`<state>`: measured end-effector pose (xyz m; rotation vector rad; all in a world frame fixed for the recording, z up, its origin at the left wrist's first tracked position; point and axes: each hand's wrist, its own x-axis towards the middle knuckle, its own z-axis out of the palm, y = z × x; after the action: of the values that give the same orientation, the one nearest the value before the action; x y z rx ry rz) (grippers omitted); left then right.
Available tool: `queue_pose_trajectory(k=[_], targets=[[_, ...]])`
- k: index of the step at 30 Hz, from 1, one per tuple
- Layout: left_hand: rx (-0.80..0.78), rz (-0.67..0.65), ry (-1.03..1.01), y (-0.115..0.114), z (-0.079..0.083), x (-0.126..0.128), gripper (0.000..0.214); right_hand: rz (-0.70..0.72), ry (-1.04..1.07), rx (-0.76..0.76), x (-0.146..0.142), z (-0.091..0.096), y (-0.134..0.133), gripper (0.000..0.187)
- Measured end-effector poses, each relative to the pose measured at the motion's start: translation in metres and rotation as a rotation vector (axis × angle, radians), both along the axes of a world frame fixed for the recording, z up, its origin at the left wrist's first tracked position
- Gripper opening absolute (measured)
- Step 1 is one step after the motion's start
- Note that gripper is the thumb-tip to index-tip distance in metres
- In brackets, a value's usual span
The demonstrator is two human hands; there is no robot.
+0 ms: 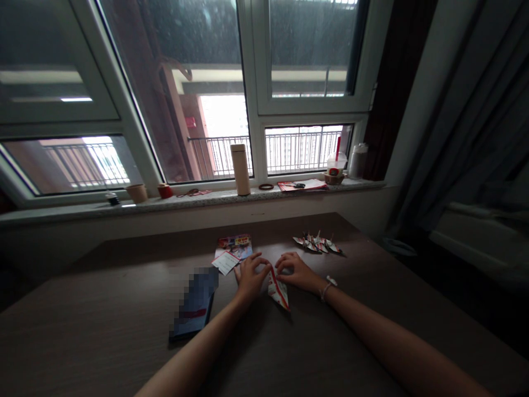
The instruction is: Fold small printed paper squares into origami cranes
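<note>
A folded piece of printed paper (280, 292), white with a red stripe, points toward me on the dark table. My left hand (252, 275) pinches its far end from the left, thumb and forefinger closed together. From the right, my right hand (298, 271) pinches the same end, with a bracelet round the wrist. Both sets of fingertips nearly meet at the paper's upper edge. Beyond my right hand, several small folded paper pieces (317, 243) with pointed tips lie in a cluster. Left of my left hand are a white printed card (225, 263) and a colourful printed sheet (235, 241).
A tablet or large phone (196, 303), its screen blurred, lies on the table (107, 298) left of my left forearm. On the windowsill (198, 199) stand a beige flask (240, 170), a drink cup (336, 164), scissors (299, 186) on papers, and a paper cup (136, 193).
</note>
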<state>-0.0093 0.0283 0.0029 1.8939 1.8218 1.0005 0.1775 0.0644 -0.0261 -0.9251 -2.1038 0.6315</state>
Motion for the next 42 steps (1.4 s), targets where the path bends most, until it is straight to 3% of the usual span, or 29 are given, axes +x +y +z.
queue_pose_trajectory(k=[8, 14, 21, 31, 36, 42], targets=[[-0.012, -0.055, 0.123, -0.002, -0.004, -0.003, 0.021, -0.243, 0.089, 0.067, 0.005, 0.005, 0.002, 0.011], [-0.019, -0.072, 0.197, 0.0, -0.008, -0.007, 0.009, -0.14, 0.042, 0.031, 0.01, 0.004, 0.004, 0.009], [-0.038, -0.125, 0.261, 0.001, -0.007, -0.011, 0.012, -0.032, -0.023, -0.033, 0.021, 0.002, 0.01, 0.012], [-0.023, -0.178, 0.294, 0.007, -0.009, -0.019, 0.029, -0.06, -0.145, -0.066, 0.018, 0.003, 0.007, 0.017], [0.022, -0.179, 0.31, 0.002, -0.009, -0.014, 0.014, -0.115, -0.187, -0.06, 0.012, 0.01, -0.002, 0.015], [-0.002, -0.157, 0.323, -0.003, -0.004, -0.006, 0.014, -0.22, -0.192, -0.073, 0.002, 0.011, -0.006, 0.013]])
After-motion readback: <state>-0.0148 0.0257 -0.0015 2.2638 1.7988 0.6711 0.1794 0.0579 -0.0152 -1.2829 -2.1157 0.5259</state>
